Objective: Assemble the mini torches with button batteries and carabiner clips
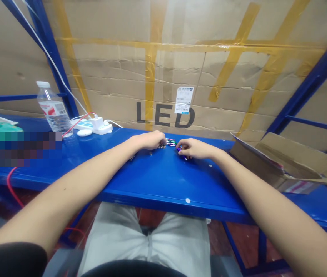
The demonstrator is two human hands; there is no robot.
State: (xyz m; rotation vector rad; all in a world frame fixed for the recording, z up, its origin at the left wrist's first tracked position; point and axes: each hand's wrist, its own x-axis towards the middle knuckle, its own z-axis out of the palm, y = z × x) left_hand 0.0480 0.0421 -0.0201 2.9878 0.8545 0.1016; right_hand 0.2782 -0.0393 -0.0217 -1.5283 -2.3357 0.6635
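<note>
Both my arms reach out over a blue metal table. My left hand lies curled, knuckles up, at the far middle of the table, its fingers closed over small shiny metallic parts. My right hand sits just to the right, fingers pinched on a small purple piece. The two hands are almost touching, with the small coloured parts between them. What the parts are is too small to tell.
A water bottle stands at the back left beside a white power strip with a charger and a white puck. An open cardboard box lies at the right. A taped cardboard wall marked LED stands behind. Blue rack posts flank the table.
</note>
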